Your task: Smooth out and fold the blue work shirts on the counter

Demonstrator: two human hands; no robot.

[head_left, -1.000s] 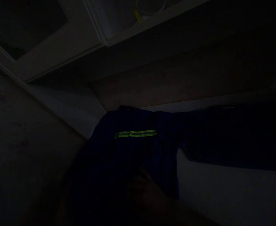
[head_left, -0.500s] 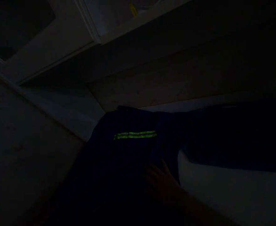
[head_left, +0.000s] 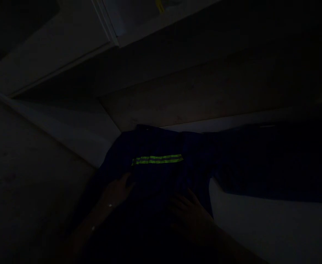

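The scene is very dark. A dark blue garment [head_left: 161,176] with a yellow-green reflective stripe [head_left: 157,159] lies spread on a pale surface [head_left: 259,227]. My left hand [head_left: 116,194] rests on the garment's left part, just below the stripe, fingers stretched toward it. My right hand [head_left: 189,211] lies flat on the cloth near its right edge, fingers apart. Neither hand shows anything held in it.
More dark cloth [head_left: 273,161] stretches to the right along the back. A wooden wall panel [head_left: 204,95] rises behind it and another on the left [head_left: 26,176]. A pale frame with panes [head_left: 67,47] sits at the upper left.
My left hand has come into view and settled on the garment below the stripe. My right hand stays on the cloth near its right edge.
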